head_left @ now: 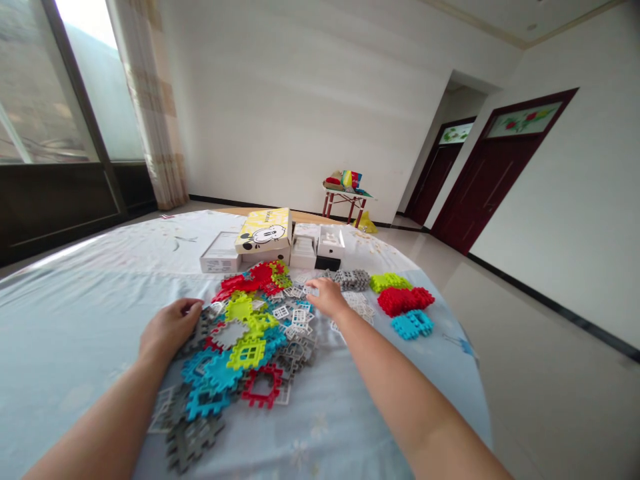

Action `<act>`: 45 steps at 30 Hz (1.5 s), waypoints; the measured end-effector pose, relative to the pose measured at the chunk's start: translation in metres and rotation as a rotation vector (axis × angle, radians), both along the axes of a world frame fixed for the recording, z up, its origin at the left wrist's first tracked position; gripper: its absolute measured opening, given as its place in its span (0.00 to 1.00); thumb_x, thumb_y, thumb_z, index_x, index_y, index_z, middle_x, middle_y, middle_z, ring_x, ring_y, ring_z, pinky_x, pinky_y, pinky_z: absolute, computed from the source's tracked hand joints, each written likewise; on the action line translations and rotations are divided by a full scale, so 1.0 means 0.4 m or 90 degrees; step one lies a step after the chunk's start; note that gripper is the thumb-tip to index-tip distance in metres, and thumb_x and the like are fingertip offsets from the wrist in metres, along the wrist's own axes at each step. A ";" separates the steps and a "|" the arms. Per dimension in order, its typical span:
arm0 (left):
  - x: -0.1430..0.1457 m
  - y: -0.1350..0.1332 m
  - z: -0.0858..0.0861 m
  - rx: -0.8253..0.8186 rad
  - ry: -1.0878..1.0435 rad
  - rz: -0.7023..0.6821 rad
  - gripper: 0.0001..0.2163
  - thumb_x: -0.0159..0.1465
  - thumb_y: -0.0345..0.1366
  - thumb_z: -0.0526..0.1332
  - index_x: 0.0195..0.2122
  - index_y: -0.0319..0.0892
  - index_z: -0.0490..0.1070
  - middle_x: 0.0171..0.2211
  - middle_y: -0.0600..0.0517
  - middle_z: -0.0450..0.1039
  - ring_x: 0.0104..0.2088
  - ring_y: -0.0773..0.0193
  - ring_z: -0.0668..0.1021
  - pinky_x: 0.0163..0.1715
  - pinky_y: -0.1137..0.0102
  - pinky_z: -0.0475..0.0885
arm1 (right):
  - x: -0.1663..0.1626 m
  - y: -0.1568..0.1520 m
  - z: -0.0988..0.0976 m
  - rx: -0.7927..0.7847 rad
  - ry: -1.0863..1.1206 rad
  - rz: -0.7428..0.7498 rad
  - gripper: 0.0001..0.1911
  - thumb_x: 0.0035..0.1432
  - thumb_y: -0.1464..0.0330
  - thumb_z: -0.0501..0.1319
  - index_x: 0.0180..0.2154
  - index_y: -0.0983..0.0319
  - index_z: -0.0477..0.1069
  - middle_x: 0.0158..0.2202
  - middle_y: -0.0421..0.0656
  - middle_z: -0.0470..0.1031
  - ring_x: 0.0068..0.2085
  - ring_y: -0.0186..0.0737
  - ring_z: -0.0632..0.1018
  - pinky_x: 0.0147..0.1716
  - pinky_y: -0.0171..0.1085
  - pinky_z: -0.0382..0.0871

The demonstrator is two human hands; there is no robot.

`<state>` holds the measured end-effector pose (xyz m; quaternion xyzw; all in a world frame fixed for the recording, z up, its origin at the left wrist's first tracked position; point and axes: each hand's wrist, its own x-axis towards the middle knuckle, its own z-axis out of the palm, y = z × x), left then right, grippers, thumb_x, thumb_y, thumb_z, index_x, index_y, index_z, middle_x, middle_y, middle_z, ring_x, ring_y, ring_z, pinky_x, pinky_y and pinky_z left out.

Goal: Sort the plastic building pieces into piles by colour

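Observation:
A heap of interlocking plastic tiles in red, blue, lime, grey and white lies on the pale blue tablecloth. My left hand rests on the heap's left edge, fingers curled over grey pieces. My right hand reaches across the heap's far side, fingers bent down onto small white window pieces. To its right sit sorted stacks: grey, lime, red and blue.
Behind the heap stand a yellow cartoon box and several white boxes. The round table's right edge drops to a tiled floor. A small red table with items stands by the far wall.

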<state>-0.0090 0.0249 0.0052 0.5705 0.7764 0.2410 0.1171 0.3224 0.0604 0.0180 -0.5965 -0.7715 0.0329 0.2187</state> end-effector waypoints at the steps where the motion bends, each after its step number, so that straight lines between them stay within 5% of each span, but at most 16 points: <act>1: 0.000 0.000 0.000 0.000 0.000 -0.002 0.22 0.57 0.50 0.48 0.43 0.44 0.72 0.37 0.46 0.75 0.35 0.56 0.74 0.27 0.71 0.64 | 0.015 -0.012 0.008 0.011 0.015 0.000 0.16 0.49 0.66 0.60 0.42 0.55 0.72 0.40 0.41 0.74 0.44 0.40 0.71 0.44 0.38 0.59; 7: -0.001 0.003 0.002 -0.008 0.005 -0.005 0.22 0.57 0.50 0.48 0.44 0.44 0.71 0.38 0.45 0.74 0.36 0.55 0.73 0.29 0.70 0.64 | 0.134 -0.086 0.038 0.066 0.093 -0.024 0.15 0.47 0.65 0.62 0.40 0.57 0.72 0.39 0.42 0.73 0.44 0.41 0.71 0.46 0.40 0.59; 15: -0.004 -0.001 0.007 0.006 -0.007 -0.005 0.21 0.57 0.48 0.49 0.44 0.42 0.71 0.36 0.46 0.74 0.36 0.56 0.73 0.29 0.72 0.64 | 0.249 -0.163 -0.003 0.121 0.220 -0.053 0.13 0.52 0.66 0.57 0.39 0.62 0.72 0.38 0.45 0.73 0.37 0.38 0.73 0.40 0.37 0.66; 20: 0.031 -0.032 0.064 0.121 0.100 -0.041 0.20 0.59 0.46 0.48 0.44 0.42 0.70 0.42 0.46 0.71 0.33 0.61 0.73 0.36 0.69 0.65 | 0.262 -0.206 -0.031 0.068 0.303 -0.054 0.12 0.54 0.65 0.54 0.36 0.62 0.73 0.32 0.43 0.76 0.31 0.36 0.75 0.34 0.34 0.68; 24: 0.138 -0.066 0.145 0.223 0.140 -0.174 0.18 0.60 0.46 0.47 0.43 0.43 0.70 0.43 0.49 0.71 0.35 0.61 0.73 0.42 0.68 0.64 | 0.255 -0.219 -0.049 0.019 0.341 -0.018 0.12 0.53 0.64 0.55 0.35 0.62 0.73 0.28 0.41 0.76 0.30 0.37 0.75 0.32 0.34 0.68; 28: 0.283 -0.073 0.185 0.169 0.117 -0.416 0.19 0.59 0.47 0.49 0.42 0.44 0.72 0.43 0.49 0.73 0.43 0.59 0.72 0.44 0.70 0.64 | 0.243 -0.225 -0.049 -0.009 0.356 0.009 0.12 0.53 0.64 0.55 0.35 0.62 0.73 0.26 0.41 0.76 0.29 0.36 0.75 0.31 0.34 0.68; 34: 0.411 -0.020 0.141 0.064 0.243 -0.585 0.19 0.57 0.44 0.53 0.48 0.48 0.70 0.48 0.49 0.71 0.50 0.54 0.69 0.52 0.59 0.55 | 0.247 -0.223 -0.051 -0.019 0.372 0.023 0.12 0.53 0.64 0.55 0.35 0.61 0.73 0.27 0.42 0.76 0.30 0.37 0.76 0.32 0.34 0.69; 40: 0.422 0.026 0.092 0.016 0.298 -0.573 0.20 0.51 0.38 0.59 0.47 0.50 0.69 0.47 0.50 0.72 0.50 0.55 0.69 0.54 0.59 0.50 | 0.265 -0.213 -0.067 -0.014 0.391 0.023 0.11 0.53 0.64 0.55 0.35 0.61 0.73 0.28 0.42 0.76 0.30 0.37 0.76 0.32 0.34 0.69; 45: 0.419 0.021 0.092 0.046 0.268 -0.569 0.20 0.51 0.38 0.58 0.47 0.48 0.70 0.42 0.50 0.74 0.46 0.56 0.72 0.53 0.61 0.53 | 0.271 -0.214 -0.061 -0.010 0.399 0.011 0.12 0.54 0.64 0.55 0.35 0.62 0.73 0.27 0.42 0.76 0.30 0.36 0.76 0.31 0.33 0.68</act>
